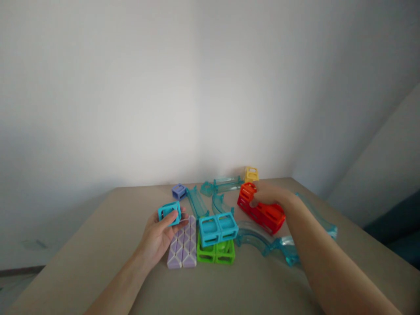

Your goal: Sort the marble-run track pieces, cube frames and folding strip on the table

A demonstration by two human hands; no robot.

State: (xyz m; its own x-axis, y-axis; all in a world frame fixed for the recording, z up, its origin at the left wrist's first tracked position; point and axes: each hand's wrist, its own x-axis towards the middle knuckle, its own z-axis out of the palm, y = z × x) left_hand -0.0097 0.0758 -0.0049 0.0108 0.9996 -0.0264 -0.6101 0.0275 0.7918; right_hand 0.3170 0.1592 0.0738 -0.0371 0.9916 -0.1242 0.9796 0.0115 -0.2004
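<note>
Just left of frame centre, my left hand [160, 234] pinched a small blue cube [169, 212], hollow, likely light and stiff, best held by its frame edges. My right hand [269, 195] closed its grip on the red block [262, 210] lying on the tabletop [98, 245].

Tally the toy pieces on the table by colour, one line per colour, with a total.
Blue block pieces: 2, a single cube in the left hand and a double block
Red: 1, under the right hand
Green: 1
Yellow: 1
Purple: 2, a cube and a flat panel
Clear teal track sections: about 5
Total: about 12
</note>
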